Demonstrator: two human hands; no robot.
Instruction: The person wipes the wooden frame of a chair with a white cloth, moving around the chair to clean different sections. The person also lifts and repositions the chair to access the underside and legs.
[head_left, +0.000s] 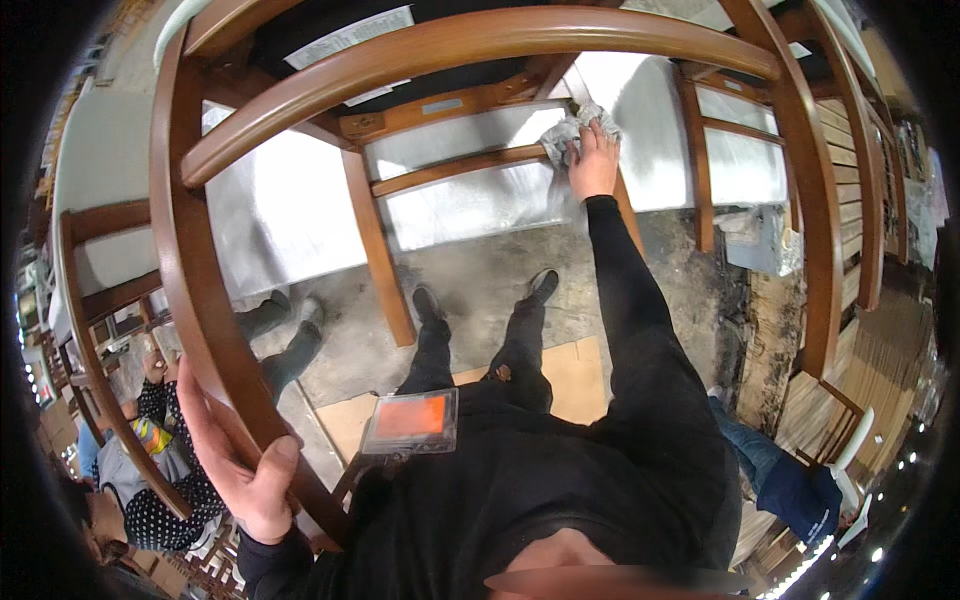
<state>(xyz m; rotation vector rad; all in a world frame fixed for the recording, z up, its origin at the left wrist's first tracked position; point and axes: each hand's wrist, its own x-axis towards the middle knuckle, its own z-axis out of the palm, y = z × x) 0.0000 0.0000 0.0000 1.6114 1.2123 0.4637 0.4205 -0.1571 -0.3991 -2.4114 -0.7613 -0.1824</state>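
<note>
An upturned brown wooden chair (pixel 480 45) stands over a pale, shiny surface in front of me. My right hand (pixel 597 160), arm stretched far forward, presses a crumpled grey-white rag (pixel 562 138) to the frame where a thin crossbar (pixel 460 168) meets a leg (pixel 627 210). The rag is bunched under its fingers. At lower left, my left hand (pixel 245 480) rests against a long wooden post (pixel 215 290) of the same chair. Its fingers stretch out straight along the post's left side, and the thumb lies over its front.
More brown chairs stand at the left (pixel 95 300) and right (pixel 865 150). A person in a dotted top (pixel 145 520) is at lower left; another in dark blue (pixel 800 500) is at lower right. Cardboard (pixel 575 375) lies on the stained floor.
</note>
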